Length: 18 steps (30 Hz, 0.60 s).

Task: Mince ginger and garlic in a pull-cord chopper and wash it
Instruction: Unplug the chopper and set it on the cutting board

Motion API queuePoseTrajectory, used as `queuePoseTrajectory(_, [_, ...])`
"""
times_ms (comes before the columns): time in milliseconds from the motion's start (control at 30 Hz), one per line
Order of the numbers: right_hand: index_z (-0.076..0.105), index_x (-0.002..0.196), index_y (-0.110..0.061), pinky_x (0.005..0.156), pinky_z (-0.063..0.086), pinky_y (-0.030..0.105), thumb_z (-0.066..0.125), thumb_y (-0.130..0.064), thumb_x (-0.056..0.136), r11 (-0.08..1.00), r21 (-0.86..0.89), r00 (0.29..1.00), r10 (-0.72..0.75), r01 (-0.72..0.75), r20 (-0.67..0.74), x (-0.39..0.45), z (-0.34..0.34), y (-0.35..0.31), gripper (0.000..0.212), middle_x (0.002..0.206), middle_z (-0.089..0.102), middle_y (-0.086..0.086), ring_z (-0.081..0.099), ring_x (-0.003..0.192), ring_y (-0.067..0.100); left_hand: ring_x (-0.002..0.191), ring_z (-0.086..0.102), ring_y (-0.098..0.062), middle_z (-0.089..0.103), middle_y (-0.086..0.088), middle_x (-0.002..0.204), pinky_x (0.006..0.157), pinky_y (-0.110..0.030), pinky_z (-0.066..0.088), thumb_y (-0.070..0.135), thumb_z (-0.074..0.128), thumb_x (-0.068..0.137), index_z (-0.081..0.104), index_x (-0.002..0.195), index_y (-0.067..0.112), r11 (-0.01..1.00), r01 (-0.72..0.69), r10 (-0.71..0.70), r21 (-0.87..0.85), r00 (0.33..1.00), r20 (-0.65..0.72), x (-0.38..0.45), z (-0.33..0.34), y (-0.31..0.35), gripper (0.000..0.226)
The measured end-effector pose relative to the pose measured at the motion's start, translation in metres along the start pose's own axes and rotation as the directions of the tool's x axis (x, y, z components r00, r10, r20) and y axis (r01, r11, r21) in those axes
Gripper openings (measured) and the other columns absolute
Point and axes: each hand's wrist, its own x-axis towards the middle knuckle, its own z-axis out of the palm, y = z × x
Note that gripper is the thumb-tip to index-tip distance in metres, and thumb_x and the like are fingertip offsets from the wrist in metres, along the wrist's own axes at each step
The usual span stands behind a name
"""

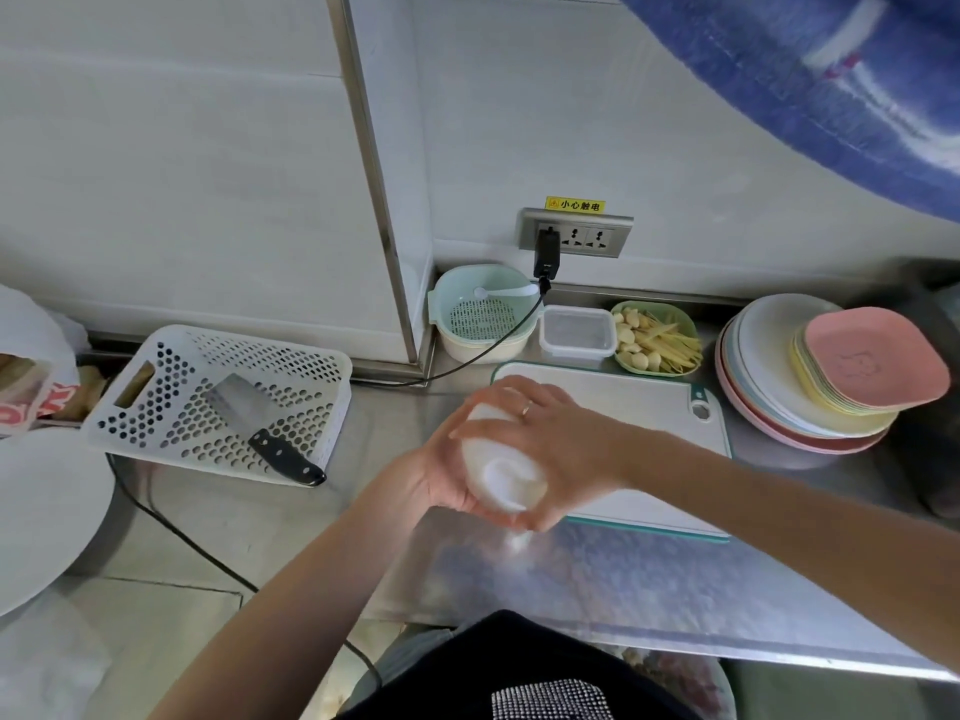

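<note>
Both hands were wrapped around the white pull-cord chopper [503, 462], left hand [441, 475] cupping it from below, right hand [561, 449] curled over its top, held above the worktop [649, 579] just before the cutting board [623, 402].

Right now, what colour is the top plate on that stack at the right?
Pink: the square top plate on the stack, seen clearly in the head view.
</note>
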Motion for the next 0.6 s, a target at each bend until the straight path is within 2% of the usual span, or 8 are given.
queuePoseTrajectory(67, [0.02, 0.139, -0.049, 0.106, 0.031, 0.047, 0.067, -0.068, 0.052, 1.0, 0.006, 1.0, 0.016, -0.016, -0.024, 0.008, -0.003, 0.002, 0.1, 0.146, 0.02, -0.007, 0.019, 0.133, 0.025, 0.098, 0.068, -0.03, 0.069, -0.01, 0.108, 0.079, -0.05, 0.055, 0.03, 0.081, 0.065, 0.073, 0.105, 0.02, 0.994, -0.009, -0.001, -0.108, 0.995, -0.096, 0.003, -0.004, -0.002, 0.042])
queuePoseTrajectory(167, [0.015, 0.139, -0.053, 0.104, 0.031, 0.049, 0.065, -0.068, 0.054, 0.99, 0.044, 0.983, 0.141, -0.137, -0.114, 0.014, 0.007, 0.0, 0.1, 0.148, 0.019, -0.007, 0.016, 0.134, 0.028, 0.099, 0.063, -0.031, 0.067, -0.01, 0.105, 0.077, -0.042, 0.051, 0.048, 0.066, 0.07, 0.066, 0.112, 0.017, 0.959, -0.134, 0.047, -0.248, 0.944, -0.327, 0.011, -0.009, 0.002, 0.052])
queuePoseTrajectory(267, [0.008, 0.138, -0.058, 0.104, 0.034, 0.052, 0.068, -0.063, 0.056, 0.96, 0.153, 0.944, 0.263, -0.236, -0.198, 0.015, 0.025, -0.006, 0.102, 0.152, 0.006, -0.01, 0.008, 0.138, 0.028, 0.112, 0.056, -0.033, 0.061, -0.013, 0.118, 0.092, -0.047, 0.043, 0.057, 0.053, 0.081, 0.061, 0.123, 0.017, 0.92, -0.258, 0.087, -0.296, 0.869, -0.487, 0.013, -0.012, 0.005, 0.058])
queuePoseTrajectory(300, [0.007, 0.138, -0.06, 0.103, 0.034, 0.052, 0.069, -0.062, 0.056, 0.953, 0.174, 0.935, 0.283, -0.248, -0.215, 0.016, 0.031, -0.009, 0.103, 0.153, 0.004, -0.01, 0.006, 0.137, 0.028, 0.108, 0.058, -0.033, 0.063, -0.013, 0.114, 0.093, -0.046, 0.043, 0.058, 0.05, 0.083, 0.06, 0.124, 0.017, 0.91, -0.28, 0.087, -0.304, 0.849, -0.522, 0.011, -0.012, 0.003, 0.059])
queuePoseTrajectory(400, [0.005, 0.137, -0.061, 0.099, 0.034, 0.052, 0.066, -0.063, 0.053, 0.958, 0.171, 0.933, 0.268, -0.231, -0.239, 0.025, 0.044, -0.013, 0.103, 0.15, 0.004, -0.009, 0.007, 0.134, 0.029, 0.089, 0.064, -0.032, 0.067, -0.014, 0.096, 0.077, -0.038, 0.048, 0.059, 0.046, 0.085, 0.063, 0.115, 0.014, 0.884, -0.331, 0.091, -0.33, 0.814, -0.574, 0.003, -0.012, -0.004, 0.057])
queuePoseTrajectory(467, [0.003, 0.137, -0.059, 0.097, 0.035, 0.052, 0.064, -0.065, 0.053, 0.957, 0.17, 0.945, 0.266, -0.236, -0.19, 0.036, 0.05, -0.01, 0.104, 0.15, 0.005, -0.007, 0.01, 0.132, 0.031, 0.083, 0.065, -0.031, 0.068, -0.014, 0.091, 0.072, -0.037, 0.05, 0.057, 0.043, 0.088, 0.064, 0.111, 0.012, 0.878, -0.351, 0.082, -0.325, 0.779, -0.621, -0.003, -0.013, -0.004, 0.055])
queuePoseTrajectory(533, [0.0, 0.139, -0.055, 0.099, 0.035, 0.053, 0.066, -0.066, 0.055, 0.938, 0.18, 0.941, 0.319, -0.296, -0.115, 0.053, 0.055, -0.006, 0.108, 0.151, 0.006, -0.005, 0.014, 0.133, 0.033, 0.083, 0.063, -0.028, 0.066, -0.012, 0.093, 0.072, -0.036, 0.05, 0.052, 0.039, 0.094, 0.061, 0.114, 0.011, 0.908, -0.381, 0.141, -0.172, 0.667, -0.732, -0.004, -0.017, -0.003, 0.051])
queuePoseTrajectory(600, [-0.001, 0.141, -0.049, 0.102, 0.033, 0.054, 0.07, -0.066, 0.055, 0.919, 0.189, 0.93, 0.363, -0.346, -0.062, 0.076, 0.061, -0.006, 0.113, 0.153, 0.006, -0.001, 0.011, 0.137, 0.033, 0.086, 0.06, -0.024, 0.062, -0.01, 0.1, 0.076, -0.036, 0.052, 0.042, 0.04, 0.097, 0.057, 0.121, 0.007, 0.948, -0.29, 0.252, 0.127, 0.449, -0.857, -0.008, -0.026, -0.005, 0.045])
